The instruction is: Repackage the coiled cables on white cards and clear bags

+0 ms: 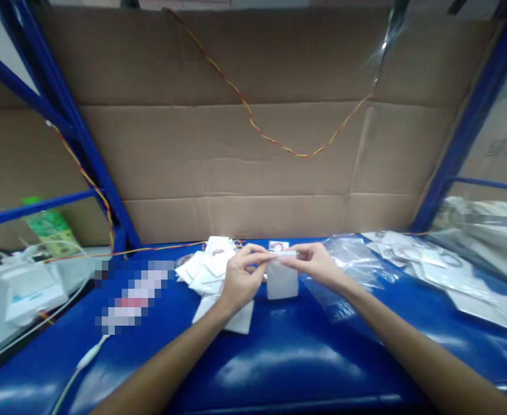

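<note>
A small white packet (282, 281) hangs upright between my hands over the blue table. Its top edge is pinched on the left by my left hand (245, 275) and on the right by my right hand (314, 262), fingers closed on both. Just left of my left hand lies a loose pile of white packets (207, 268), some with a round dark print. Another small printed white piece (278, 245) shows behind the held packet. Clear plastic bags (352, 262) lie beside and behind my right hand.
More white packets (439, 262) spread along the table's right side. A blurred-out strip (138, 297) with a white cable lies at left. White devices (34, 288) and a green carton (52, 227) stand far left. Cardboard (253, 144) and blue posts close off the back.
</note>
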Action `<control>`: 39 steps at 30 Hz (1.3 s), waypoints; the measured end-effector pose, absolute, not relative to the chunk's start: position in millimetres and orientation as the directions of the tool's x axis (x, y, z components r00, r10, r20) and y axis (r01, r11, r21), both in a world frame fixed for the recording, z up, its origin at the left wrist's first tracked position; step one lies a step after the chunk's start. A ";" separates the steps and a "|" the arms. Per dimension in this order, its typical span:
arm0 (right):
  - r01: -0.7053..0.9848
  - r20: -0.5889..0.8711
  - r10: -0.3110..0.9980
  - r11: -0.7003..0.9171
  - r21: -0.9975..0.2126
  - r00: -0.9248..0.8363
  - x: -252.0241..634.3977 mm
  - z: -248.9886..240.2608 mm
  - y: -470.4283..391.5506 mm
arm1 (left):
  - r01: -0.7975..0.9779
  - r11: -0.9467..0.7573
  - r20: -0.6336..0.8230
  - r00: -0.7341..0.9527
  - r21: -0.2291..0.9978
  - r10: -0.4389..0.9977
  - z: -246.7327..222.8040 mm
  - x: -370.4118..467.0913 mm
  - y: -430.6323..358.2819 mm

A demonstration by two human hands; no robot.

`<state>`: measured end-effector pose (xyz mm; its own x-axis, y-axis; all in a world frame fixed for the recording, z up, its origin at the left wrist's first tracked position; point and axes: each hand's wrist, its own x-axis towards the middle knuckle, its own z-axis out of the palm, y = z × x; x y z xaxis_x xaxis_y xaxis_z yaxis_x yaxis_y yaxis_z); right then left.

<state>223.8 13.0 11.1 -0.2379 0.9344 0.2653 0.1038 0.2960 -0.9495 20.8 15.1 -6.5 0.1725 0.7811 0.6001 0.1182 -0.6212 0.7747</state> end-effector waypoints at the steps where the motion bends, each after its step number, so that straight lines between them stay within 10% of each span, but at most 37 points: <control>1: 0.083 0.282 0.931 0.307 -0.948 -0.232 223.2 10.8 12.7 | 0.111 -0.617 0.594 0.181 0.779 0.784 -5.6 20.4 15.4; 39: -0.136 0.213 0.923 0.178 -0.975 -0.320 234.8 9.9 23.6 | -0.192 -0.205 0.252 0.263 0.960 0.931 -0.2 14.2 33.4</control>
